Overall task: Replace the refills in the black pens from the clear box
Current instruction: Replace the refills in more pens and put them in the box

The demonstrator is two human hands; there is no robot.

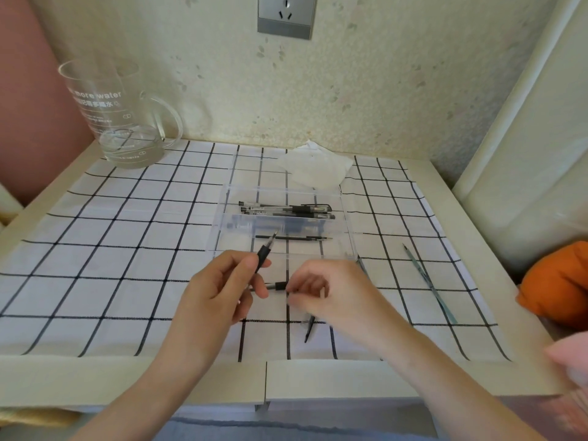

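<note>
The clear box (345, 218) stands mid-table and holds two black pens (286, 210) at its far side and a loose refill (294, 238) at its near side. Just in front of it my left hand (219, 292) pinches the black grip section of a pen (265, 253), tip pointing up and away. My right hand (331, 292) pinches a small black-and-clear pen part (277, 285) between the two hands. A black pen cap (309, 328) lies on the cloth under my right wrist.
A thin refill (428, 280) lies on the checked cloth (127, 249) at the right. A glass jug (114, 119) stands at the back left, a crumpled tissue (315, 168) behind the box. An orange object (560, 284) sits at the right edge.
</note>
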